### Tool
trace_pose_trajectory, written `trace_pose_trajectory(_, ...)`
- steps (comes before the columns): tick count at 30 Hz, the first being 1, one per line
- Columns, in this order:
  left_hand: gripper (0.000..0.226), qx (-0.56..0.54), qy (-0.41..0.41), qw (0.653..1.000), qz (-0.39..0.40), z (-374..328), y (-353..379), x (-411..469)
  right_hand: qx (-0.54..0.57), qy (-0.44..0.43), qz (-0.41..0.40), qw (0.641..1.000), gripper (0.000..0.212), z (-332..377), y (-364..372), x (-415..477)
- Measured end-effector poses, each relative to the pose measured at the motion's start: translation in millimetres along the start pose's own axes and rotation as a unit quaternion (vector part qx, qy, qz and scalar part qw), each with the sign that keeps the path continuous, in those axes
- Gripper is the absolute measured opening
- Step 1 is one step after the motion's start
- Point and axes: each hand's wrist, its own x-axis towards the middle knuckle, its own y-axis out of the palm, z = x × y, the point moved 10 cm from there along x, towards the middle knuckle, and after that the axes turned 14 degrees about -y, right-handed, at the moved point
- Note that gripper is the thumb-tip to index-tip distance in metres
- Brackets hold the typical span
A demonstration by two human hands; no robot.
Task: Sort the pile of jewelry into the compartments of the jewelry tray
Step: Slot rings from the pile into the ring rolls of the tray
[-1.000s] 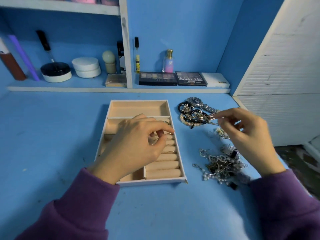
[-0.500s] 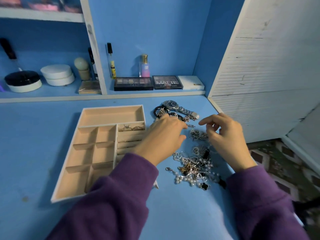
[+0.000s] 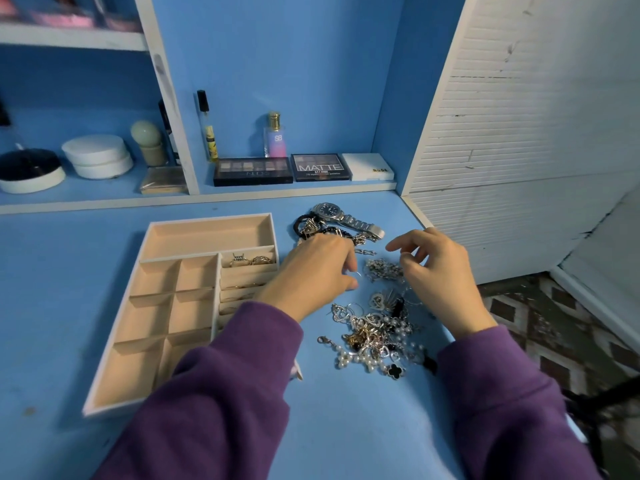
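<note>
The beige jewelry tray (image 3: pixel 207 218) lies on the blue table at the left. Two rings (image 3: pixel 249 260) sit in its top ring slot; the other compartments that I can see hold nothing. To the right lies the tangled jewelry pile (image 3: pixel 374 336) of chains, pearls and pendants. A silver watch (image 3: pixel 334 213) and black bracelets (image 3: pixel 304 225) lie behind it. My left hand (image 3: pixel 318 268) reaches across from the tray side, fingers curled, pinching a small silver hoop (image 3: pixel 357 274) at the pile's upper edge. My right hand (image 3: pixel 438 271) hovers over a silver chain (image 3: pixel 384 270), fingers loosely bent, holding nothing visible.
Behind the table a low shelf carries eyeshadow palettes (image 3: pixel 252 172), a perfume bottle (image 3: pixel 275 136) and white jars (image 3: pixel 97 156). A white louvred panel (image 3: pixel 519 133) stands at the right. The table's right edge runs just past the pile, above a patterned floor (image 3: pixel 554 327).
My left hand left the tray's ring slots and crossed right to the pile. My right hand dropped lower over the chains. The view swung to the right.
</note>
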Motion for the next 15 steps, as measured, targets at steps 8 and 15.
trace_pose_trajectory(8, 0.007, -0.059, 0.002, 0.998, -0.031, 6.1, -22.7, -24.4, 0.097, -0.036, 0.094, 0.990, 0.028, 24.5, 16.1, -2.2)
trace_pose_trajectory(15, 0.005, -0.112, -0.023, 0.986, -0.122, 28.1, -51.3, -43.4, 0.050, -0.118, 0.222, 0.967, 0.005, 42.0, 37.5, -15.8)
